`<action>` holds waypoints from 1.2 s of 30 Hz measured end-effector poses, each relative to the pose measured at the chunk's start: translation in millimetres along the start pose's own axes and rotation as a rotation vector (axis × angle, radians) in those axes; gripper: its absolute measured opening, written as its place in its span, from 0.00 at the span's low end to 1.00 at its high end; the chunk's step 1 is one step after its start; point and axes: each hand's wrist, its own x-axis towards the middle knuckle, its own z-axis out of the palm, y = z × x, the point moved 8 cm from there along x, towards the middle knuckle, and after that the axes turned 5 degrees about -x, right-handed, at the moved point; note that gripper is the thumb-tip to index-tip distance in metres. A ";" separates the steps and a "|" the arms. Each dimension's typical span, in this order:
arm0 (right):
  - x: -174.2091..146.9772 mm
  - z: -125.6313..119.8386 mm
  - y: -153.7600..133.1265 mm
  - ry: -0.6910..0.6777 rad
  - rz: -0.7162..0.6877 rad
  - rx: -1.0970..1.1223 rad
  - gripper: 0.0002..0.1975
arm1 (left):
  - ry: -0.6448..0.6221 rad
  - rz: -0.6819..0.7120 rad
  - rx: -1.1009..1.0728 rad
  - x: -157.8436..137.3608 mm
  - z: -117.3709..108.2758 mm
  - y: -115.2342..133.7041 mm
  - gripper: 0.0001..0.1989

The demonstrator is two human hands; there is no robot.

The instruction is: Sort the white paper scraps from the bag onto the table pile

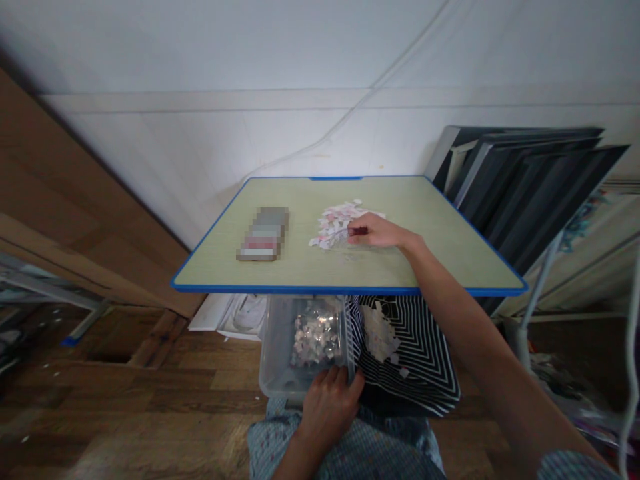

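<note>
A loose pile of small white and pinkish paper scraps (pixel 336 223) lies on the pale table (pixel 215 257) with its blue edge. My right hand (pixel 381 230) is at the pile's right side, fingers pinched together low over the tabletop. What sits between the fingertips is too small to make out; something clear and thin seems to lie just under them. Below the table's front edge, my left hand (pixel 331 400) curls over the near rim of a translucent plastic bin (pixel 276 360). Inside the bin are many similar scraps (pixel 316 337), some shiny.
A phone-like object (pixel 264 233), blurred out, lies on the table's left. Right of the bin, a black-and-white striped bag (pixel 425 360) holds pale scraps (pixel 381 333). Dark panels (pixel 535 187) lean against the wall at right. Brown cardboard (pixel 90 200) stands at left.
</note>
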 end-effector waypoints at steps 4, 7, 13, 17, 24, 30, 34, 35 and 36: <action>-0.4 -0.8 2.5 0.014 0.037 -0.002 0.13 | 0.004 0.003 -0.005 -0.4 -0.4 0.2 0.17; -0.3 -2.0 4.4 0.034 0.047 0.012 0.14 | -0.001 -0.001 -0.015 -1.1 -0.4 -0.2 0.17; 1.3 0.5 7.1 0.032 0.071 -0.071 0.12 | 0.008 -0.005 -0.018 -0.4 0.3 -1.0 0.18; -0.4 -5.7 9.5 0.082 0.160 -0.213 0.12 | 0.000 -0.004 -0.012 -0.3 -0.3 0.1 0.17; -0.7 -9.7 5.6 0.132 0.142 -0.197 0.11 | -0.001 0.004 -0.005 -0.6 -1.1 0.9 0.18; 2.0 2.7 2.8 0.028 0.054 -0.109 0.12 | 0.019 0.008 -0.009 -0.6 -0.5 0.5 0.19; 3.3 0.7 5.5 0.077 0.081 -0.116 0.13 | 0.008 -0.004 -0.006 -0.3 0.0 0.0 0.18; 3.9 0.8 5.7 0.085 0.086 -0.129 0.13 | 0.001 -0.006 -0.004 0.0 0.1 0.0 0.18; 4.5 1.2 5.6 0.089 0.089 -0.143 0.12 | -0.004 -0.005 -0.001 0.2 -0.1 0.1 0.18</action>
